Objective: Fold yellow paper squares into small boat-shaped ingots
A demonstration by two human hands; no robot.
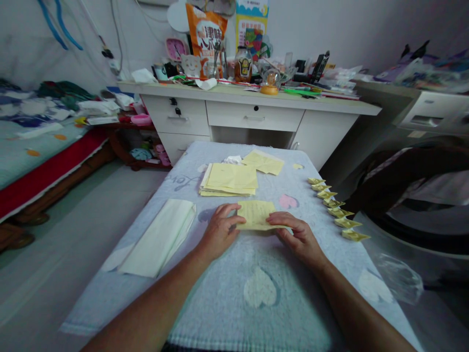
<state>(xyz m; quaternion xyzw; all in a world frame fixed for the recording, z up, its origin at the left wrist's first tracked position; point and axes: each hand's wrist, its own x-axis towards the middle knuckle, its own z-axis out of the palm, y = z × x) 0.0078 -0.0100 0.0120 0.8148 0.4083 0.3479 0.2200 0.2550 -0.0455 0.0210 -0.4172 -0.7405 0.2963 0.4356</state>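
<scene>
Between my two hands is a small yellow sheet of paper [255,215], held just over the cloth-covered table [216,303]. My left hand [222,230] pinches its left edge with thumb and fingers. On the right edge, my right hand [295,233] grips it the same way. Beyond them lies a stack of yellow paper [230,179], with more loose yellow sheets [264,162] behind it to the right. A row of several small folded paper boats [339,212] runs along the table's right side.
A folded whitish paper or cloth [161,237] lies left of my hands. A crumpled white tissue [233,160] sits behind the stack. Past the table stands a white desk [252,115] crowded with items. A bed [40,146] is at left, a washing machine [436,122] at right.
</scene>
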